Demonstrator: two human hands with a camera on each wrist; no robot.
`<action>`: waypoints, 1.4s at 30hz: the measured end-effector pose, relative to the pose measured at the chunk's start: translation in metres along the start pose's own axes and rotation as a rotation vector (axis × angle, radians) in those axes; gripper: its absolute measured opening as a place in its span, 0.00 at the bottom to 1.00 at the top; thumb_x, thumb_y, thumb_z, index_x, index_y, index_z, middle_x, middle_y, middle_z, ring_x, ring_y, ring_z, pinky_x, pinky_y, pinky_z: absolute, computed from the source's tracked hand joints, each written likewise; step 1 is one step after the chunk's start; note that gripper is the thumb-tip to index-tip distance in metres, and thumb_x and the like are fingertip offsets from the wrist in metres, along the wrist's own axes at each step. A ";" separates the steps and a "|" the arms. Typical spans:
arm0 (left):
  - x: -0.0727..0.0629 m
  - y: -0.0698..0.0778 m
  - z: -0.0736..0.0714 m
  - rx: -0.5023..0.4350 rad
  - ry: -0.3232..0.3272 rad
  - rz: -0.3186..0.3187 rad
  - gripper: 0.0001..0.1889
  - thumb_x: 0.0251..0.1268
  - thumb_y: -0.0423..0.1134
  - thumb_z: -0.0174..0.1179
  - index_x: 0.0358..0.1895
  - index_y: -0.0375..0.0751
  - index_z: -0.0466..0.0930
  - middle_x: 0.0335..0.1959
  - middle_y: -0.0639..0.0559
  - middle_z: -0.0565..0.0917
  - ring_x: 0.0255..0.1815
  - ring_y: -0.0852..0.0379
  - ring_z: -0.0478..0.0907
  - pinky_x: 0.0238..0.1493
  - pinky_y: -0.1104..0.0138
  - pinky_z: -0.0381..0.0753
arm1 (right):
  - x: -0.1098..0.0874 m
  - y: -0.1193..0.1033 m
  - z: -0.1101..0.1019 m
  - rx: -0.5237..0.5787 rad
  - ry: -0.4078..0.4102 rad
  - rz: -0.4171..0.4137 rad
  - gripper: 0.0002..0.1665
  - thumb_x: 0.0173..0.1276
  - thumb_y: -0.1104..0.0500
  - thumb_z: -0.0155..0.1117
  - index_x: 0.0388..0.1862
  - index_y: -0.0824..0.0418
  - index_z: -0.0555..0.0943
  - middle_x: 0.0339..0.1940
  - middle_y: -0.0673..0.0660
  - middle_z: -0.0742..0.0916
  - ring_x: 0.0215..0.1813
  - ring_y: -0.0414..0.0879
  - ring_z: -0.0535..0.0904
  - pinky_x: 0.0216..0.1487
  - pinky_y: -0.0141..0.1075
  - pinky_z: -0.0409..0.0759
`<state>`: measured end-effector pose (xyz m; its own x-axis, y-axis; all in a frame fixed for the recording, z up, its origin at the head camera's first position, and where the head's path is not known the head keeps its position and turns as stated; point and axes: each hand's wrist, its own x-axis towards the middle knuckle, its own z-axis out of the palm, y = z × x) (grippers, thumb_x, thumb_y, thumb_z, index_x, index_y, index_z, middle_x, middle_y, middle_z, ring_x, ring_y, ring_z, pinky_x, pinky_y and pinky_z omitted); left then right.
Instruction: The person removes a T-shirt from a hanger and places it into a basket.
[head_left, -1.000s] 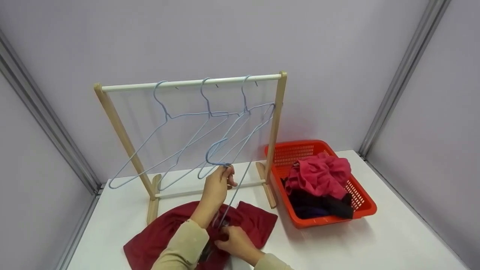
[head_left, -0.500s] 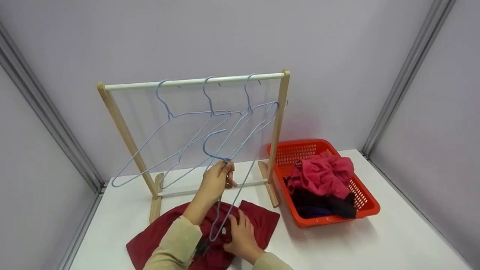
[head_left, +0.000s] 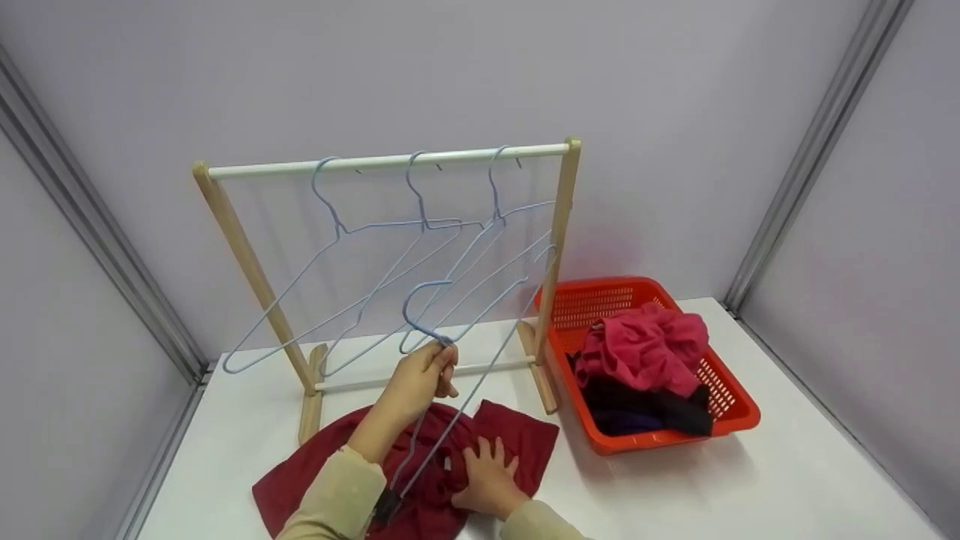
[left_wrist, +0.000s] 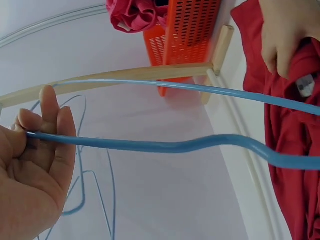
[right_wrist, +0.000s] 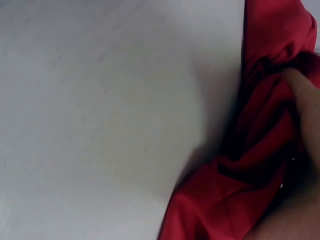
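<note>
My left hand (head_left: pixel 420 379) pinches a blue wire hanger (head_left: pixel 427 331) just below its hook, holding it tilted. The hanger's near end reaches down over a dark red shirt (head_left: pixel 529 439) that lies crumpled on the table. In the left wrist view, thumb and fingers of the left hand (left_wrist: pixel 45 165) close on the blue wire (left_wrist: pixel 175 146). With fingers spread, my right hand (head_left: pixel 487 480) rests on the shirt beside its white label (head_left: pixel 448 463). The right wrist view has one finger of the right hand (right_wrist: pixel 310 120) pressing into the shirt's folds (right_wrist: pixel 260 130).
Behind the hands stands a wooden rack with a white rod (head_left: pixel 382 162), from which three blue hangers hang. To the right is a red plastic basket (head_left: pixel 652 444) containing pink cloth (head_left: pixel 645 349) and black cloth (head_left: pixel 675 412). Walls enclose the white table (head_left: pixel 637 495).
The hanger has sunk, its near end swinging down and left toward the person. The right hand has moved from beside the hanger's end and spread its fingers on the shirt.
</note>
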<state>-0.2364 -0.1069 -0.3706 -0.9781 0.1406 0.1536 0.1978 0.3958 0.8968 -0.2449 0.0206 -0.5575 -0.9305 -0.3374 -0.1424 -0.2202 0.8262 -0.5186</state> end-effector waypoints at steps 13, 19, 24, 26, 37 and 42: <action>-0.018 -0.027 -0.012 0.070 -0.033 -0.023 0.14 0.76 0.40 0.43 0.35 0.34 0.72 0.22 0.55 0.68 0.22 0.62 0.74 0.31 0.67 0.79 | -0.001 0.008 -0.010 -0.060 0.159 -0.131 0.32 0.52 0.64 0.71 0.56 0.68 0.70 0.45 0.64 0.83 0.47 0.59 0.81 0.50 0.52 0.80; -0.030 -0.035 -0.030 0.062 -0.053 -0.040 0.13 0.76 0.39 0.42 0.35 0.34 0.71 0.23 0.55 0.68 0.23 0.61 0.73 0.33 0.67 0.82 | 0.004 0.024 -0.028 0.021 0.264 -0.161 0.14 0.48 0.62 0.72 0.35 0.65 0.81 0.32 0.60 0.83 0.35 0.55 0.81 0.38 0.48 0.81; -0.044 -0.047 -0.047 0.100 -0.065 -0.026 0.13 0.77 0.37 0.42 0.35 0.32 0.71 0.22 0.54 0.69 0.23 0.61 0.74 0.32 0.68 0.81 | 0.008 0.035 -0.051 0.154 0.344 -0.151 0.09 0.49 0.60 0.69 0.26 0.65 0.79 0.27 0.60 0.82 0.29 0.48 0.77 0.31 0.42 0.76; -0.051 -0.054 -0.054 0.102 -0.068 -0.036 0.13 0.76 0.36 0.41 0.35 0.31 0.71 0.22 0.54 0.69 0.24 0.61 0.74 0.32 0.68 0.82 | 0.009 0.037 -0.063 0.226 0.363 -0.122 0.10 0.52 0.59 0.68 0.28 0.66 0.80 0.29 0.62 0.84 0.31 0.48 0.77 0.34 0.42 0.77; -0.080 -0.097 -0.091 0.247 -0.151 -0.080 0.13 0.75 0.40 0.43 0.33 0.35 0.71 0.22 0.55 0.69 0.23 0.65 0.73 0.27 0.72 0.75 | 0.016 0.050 -0.142 0.537 0.526 0.109 0.17 0.57 0.59 0.63 0.43 0.70 0.81 0.44 0.67 0.86 0.49 0.56 0.80 0.53 0.49 0.77; -0.093 -0.114 -0.107 0.265 -0.130 -0.166 0.13 0.75 0.40 0.44 0.33 0.36 0.71 0.22 0.55 0.70 0.25 0.62 0.74 0.27 0.71 0.74 | 0.015 0.053 -0.183 0.656 0.625 0.158 0.14 0.62 0.59 0.61 0.41 0.69 0.79 0.45 0.66 0.84 0.48 0.52 0.77 0.52 0.42 0.75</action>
<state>-0.1749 -0.2619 -0.4425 -0.9852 0.1624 -0.0556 0.0629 0.6429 0.7633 -0.3239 0.1420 -0.4327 -0.9666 0.2205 0.1305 -0.0449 0.3555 -0.9336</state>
